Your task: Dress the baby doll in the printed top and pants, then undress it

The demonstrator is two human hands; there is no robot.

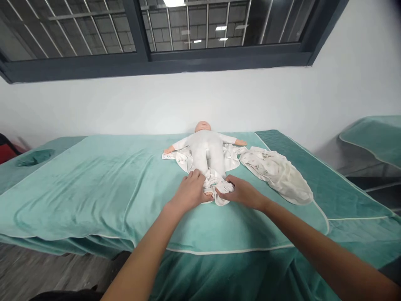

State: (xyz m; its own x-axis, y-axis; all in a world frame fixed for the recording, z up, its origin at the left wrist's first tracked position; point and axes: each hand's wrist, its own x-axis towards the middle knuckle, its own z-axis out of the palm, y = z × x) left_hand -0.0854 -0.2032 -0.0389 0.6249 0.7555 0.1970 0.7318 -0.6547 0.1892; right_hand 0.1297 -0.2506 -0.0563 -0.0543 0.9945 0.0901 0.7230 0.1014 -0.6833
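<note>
A baby doll (205, 144) with a white cloth body lies on its back on the green bed, head toward the wall and arms spread. White printed baby clothes (214, 179) are bunched around its lower legs and feet. My left hand (191, 187) grips this garment at the doll's foot on the left, with the toes partly showing by the thumb. On the other side, my right hand (242, 191) has its fingers closed on the garment's edge at the other foot. More printed cloth (184, 159) lies under the doll's torso and arms.
A printed white cloth (277, 173) lies on the bed right of the doll. The green bed cover (94, 179) has a face hole (35, 157) at the far left. Behind stand a white wall (140, 104) and a barred window (200, 25).
</note>
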